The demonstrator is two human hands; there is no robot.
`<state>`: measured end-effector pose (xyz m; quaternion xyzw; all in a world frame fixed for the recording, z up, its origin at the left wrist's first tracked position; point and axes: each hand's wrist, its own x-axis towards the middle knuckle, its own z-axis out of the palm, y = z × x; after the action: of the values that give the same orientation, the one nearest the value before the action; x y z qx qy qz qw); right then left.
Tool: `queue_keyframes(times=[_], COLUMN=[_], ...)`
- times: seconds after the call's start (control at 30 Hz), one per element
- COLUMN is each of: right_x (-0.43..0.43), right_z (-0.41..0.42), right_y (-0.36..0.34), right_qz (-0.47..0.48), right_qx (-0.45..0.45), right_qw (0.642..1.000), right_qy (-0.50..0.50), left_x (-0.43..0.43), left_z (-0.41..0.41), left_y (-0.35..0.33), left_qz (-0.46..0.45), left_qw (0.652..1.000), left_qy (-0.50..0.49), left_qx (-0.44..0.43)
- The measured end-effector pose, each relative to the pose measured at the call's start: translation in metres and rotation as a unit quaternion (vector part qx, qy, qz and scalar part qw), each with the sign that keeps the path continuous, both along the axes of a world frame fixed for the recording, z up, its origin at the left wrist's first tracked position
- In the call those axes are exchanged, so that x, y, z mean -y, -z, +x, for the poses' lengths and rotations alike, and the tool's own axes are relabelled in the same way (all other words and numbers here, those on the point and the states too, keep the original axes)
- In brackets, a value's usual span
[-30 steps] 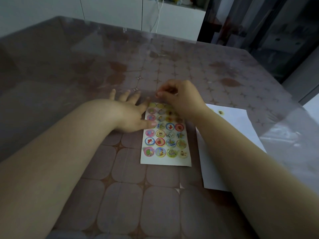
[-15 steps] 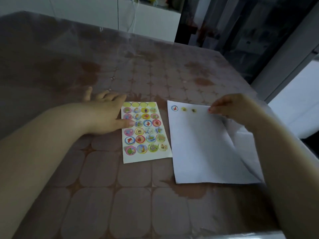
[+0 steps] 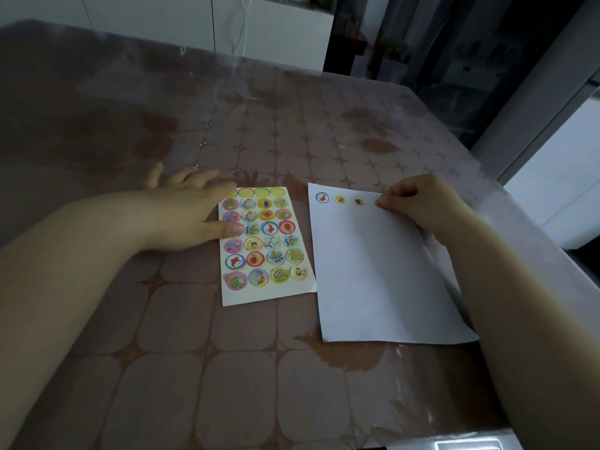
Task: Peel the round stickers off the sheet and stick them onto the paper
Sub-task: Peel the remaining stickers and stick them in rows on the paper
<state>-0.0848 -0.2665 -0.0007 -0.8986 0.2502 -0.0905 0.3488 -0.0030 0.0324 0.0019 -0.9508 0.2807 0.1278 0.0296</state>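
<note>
The sticker sheet (image 3: 269,287) lies on the table, holding several colourful round stickers; its top row shows bare yellow circles. My left hand (image 3: 185,216) lies flat with fingers spread on the sheet's left edge, the thumb resting on a sticker. To the right lies the white paper (image 3: 373,271), with three round stickers (image 3: 340,199) in a row along its top edge. My right hand (image 3: 418,199) is at the paper's top right, its fingertips pinched on a small reddish sticker (image 3: 378,203) held against the paper just right of the row.
The table (image 3: 227,368) has a brown patterned cloth under clear plastic. Its right edge runs close beside the paper, and its near edge is at bottom right. White cabinets (image 3: 259,24) stand beyond the far edge, dark glass doors at upper right.
My right hand has left the top of the sticker sheet and moved right to the paper's top edge, where it now presses down. The view has swung right. My left hand stays on the sheet.
</note>
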Motion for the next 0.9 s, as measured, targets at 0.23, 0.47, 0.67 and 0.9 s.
queue_keyframes(times=[0.23,0.47,0.67,0.9], right_x=[0.009,0.000,-0.009,-0.016], right_z=[0.017,0.008,-0.010,-0.026], right_y=[-0.025,-0.019,0.009,0.003], right_qz=[-0.057,-0.101,-0.182,-0.350], right_qx=[-0.203,-0.109,0.055,-0.054], right_qw=[0.977,0.987,0.981,0.925], right_qy=[-0.004,-0.067,-0.030,-0.136], left_x=[0.000,-0.002,-0.003,-0.006], left_z=[0.000,0.000,0.003,0.004], left_y=[0.000,-0.004,-0.002,-0.007], left_qz=[0.005,-0.003,-0.023,-0.029], left_qw=[1.000,1.000,0.999,0.999], left_qy=[0.001,0.018,0.026,0.014], left_qx=[-0.003,-0.018,-0.035,-0.029])
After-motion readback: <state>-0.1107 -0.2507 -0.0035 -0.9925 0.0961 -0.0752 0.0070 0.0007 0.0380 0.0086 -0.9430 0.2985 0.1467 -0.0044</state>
